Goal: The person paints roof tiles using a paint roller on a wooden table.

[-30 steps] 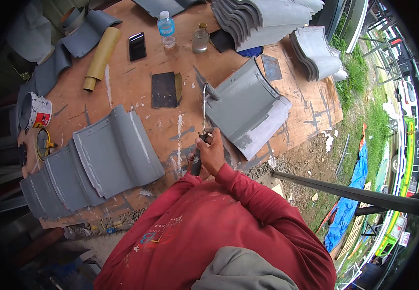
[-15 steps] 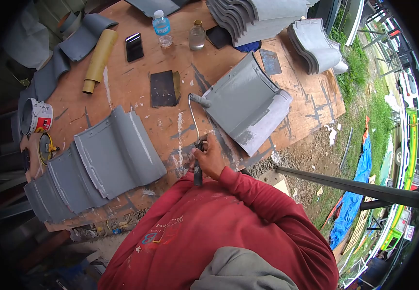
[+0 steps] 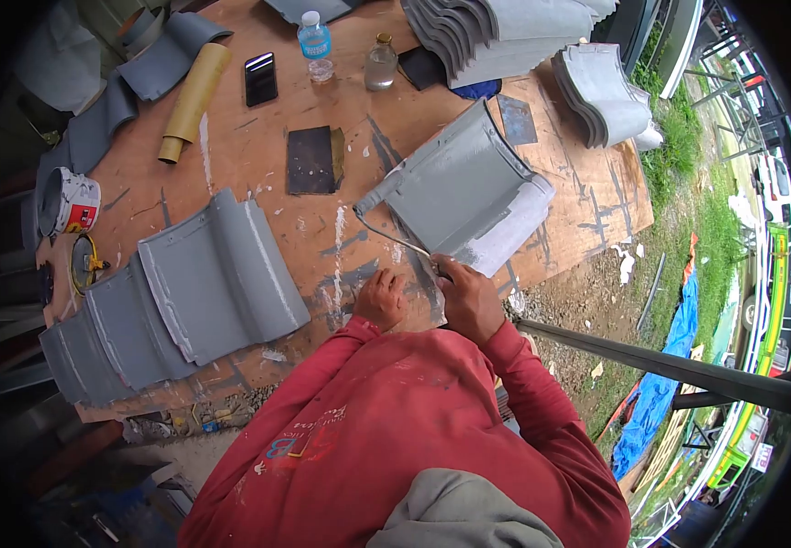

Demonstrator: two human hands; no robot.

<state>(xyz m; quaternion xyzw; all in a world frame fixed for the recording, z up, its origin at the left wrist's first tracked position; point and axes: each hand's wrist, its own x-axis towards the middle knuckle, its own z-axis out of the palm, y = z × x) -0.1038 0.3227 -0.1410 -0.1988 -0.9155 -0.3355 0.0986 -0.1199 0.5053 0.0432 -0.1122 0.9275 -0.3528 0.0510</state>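
My right hand [image 3: 472, 300] grips the handle of a small paint roller [image 3: 397, 239], whose thin wire frame runs up and left. The roller's grey sleeve lies at the left edge of a curved roof tile [image 3: 459, 187]. Most of that tile is coated grey, while a strip along its lower right side is paler. My left hand [image 3: 381, 300] rests on the wooden board [image 3: 258, 169] near its front edge, holding nothing, its fingers loosely bent. To the left, several grey tiles [image 3: 217, 279] overlap in a row.
Behind stand a water bottle [image 3: 314, 46], a glass jar [image 3: 380, 64] and stacked tiles [image 3: 505, 36]. A phone [image 3: 260, 79], a cardboard tube [image 3: 195, 100] and a dark square sheet [image 3: 311, 161] lie on the board. A paint bucket [image 3: 71, 203] sits left; a metal bar [image 3: 651, 359] juts out right.
My right hand has moved right with the roller, which now slants, its sleeve slightly lower at the tile's left edge. My left hand has come apart from the right and rests on the board.
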